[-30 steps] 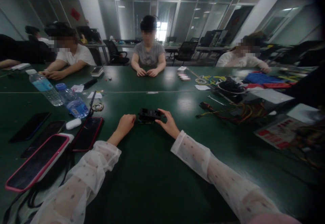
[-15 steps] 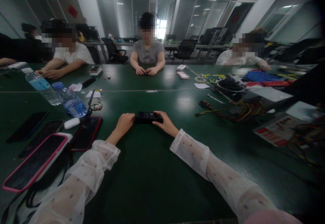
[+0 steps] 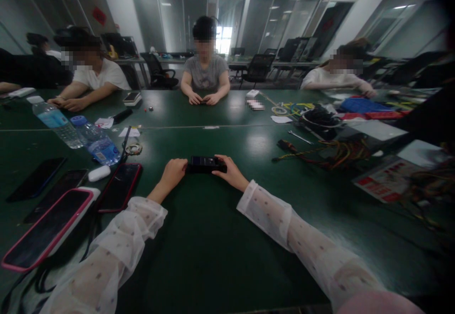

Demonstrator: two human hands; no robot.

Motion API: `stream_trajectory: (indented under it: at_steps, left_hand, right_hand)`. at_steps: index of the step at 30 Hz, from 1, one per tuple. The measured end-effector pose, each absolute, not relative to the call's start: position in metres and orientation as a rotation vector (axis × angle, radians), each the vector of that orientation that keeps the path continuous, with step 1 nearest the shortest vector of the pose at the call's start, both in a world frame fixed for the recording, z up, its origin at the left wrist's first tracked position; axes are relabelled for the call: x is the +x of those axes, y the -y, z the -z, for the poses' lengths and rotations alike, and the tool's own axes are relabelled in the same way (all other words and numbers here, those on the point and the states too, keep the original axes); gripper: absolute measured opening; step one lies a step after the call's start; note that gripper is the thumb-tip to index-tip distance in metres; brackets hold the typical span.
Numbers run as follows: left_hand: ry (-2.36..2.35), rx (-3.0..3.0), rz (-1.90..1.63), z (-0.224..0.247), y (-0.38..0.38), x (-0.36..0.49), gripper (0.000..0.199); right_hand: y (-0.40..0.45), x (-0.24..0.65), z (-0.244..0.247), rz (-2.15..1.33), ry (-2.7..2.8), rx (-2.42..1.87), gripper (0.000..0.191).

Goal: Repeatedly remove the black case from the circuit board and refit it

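A small black device with a lit screen (image 3: 203, 162) lies on the green table (image 3: 213, 238) in front of me, its long side running left to right. My right hand (image 3: 232, 172) grips its right end, the thumb on the near side and the fingers on the far side. At the left end, my left hand (image 3: 173, 171) is closed with its fingertips pinched on the device's edge. Exactly what the left fingertips press is too small to make out. Both forearms wear sheer white dotted sleeves.
Several phones, among them a pink-framed one (image 3: 48, 228), and a white case (image 3: 99, 173) lie left. Behind them are two water bottles (image 3: 97, 141). Bundled wires (image 3: 330, 155), a wrench (image 3: 300, 137) and a blue cloth-like item (image 3: 366, 106) lie right. People sit across the table.
The view has shifted very slightly. Both hands keep their places on the device. The person at the far right has raised their head and lowered an arm.
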State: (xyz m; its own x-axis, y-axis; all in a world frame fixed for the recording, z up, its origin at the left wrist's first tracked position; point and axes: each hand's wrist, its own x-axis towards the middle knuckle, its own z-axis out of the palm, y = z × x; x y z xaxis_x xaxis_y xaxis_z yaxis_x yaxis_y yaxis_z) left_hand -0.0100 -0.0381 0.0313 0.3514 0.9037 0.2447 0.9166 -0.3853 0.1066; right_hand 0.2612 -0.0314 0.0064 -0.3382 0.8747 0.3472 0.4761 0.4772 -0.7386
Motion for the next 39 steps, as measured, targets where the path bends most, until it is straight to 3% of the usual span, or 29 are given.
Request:
stream_trajectory:
  at_steps: [39]
  left_hand:
    - [1.732,-2.549,0.386,-0.0335,0.0403,-0.0087,0.021]
  right_hand:
    - [0.0297,0.2624,-0.0005,-0.714,1.958,-1.153,0.066]
